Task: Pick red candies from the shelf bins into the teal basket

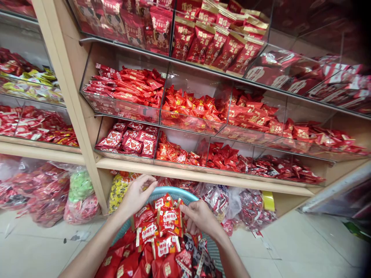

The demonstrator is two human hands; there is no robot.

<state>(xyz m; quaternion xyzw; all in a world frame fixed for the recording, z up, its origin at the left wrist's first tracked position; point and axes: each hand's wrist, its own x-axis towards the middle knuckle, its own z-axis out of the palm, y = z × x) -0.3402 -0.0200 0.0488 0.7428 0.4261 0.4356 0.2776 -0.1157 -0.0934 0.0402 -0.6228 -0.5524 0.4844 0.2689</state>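
Observation:
A teal plastic basket [185, 195] stands before me, heaped with wrapped sweets. My right hand [201, 220] pinches the edge of a small red-and-white candy packet [169, 217] with gold ends, on top of the heap. Its lower fingers are curled and partly hidden. Over the far left rim hovers my left hand [140, 195], fingers loosely bent and apart, with nothing visible in them. Similar candy packets [147, 233] lie beneath and around. Nearer to me in the basket are larger plain red packets [127, 266] and dark patterned ones [203, 256].
Tiered clear bins of red sweets [194, 106] fill the wooden shelf [185, 175] ahead. Below it, bagged sweets [216, 199] and a yellow bag [120, 189] rest on the tiled floor [307, 239]. More bulging bags [43, 189] sit at left beyond a wooden upright [68, 88].

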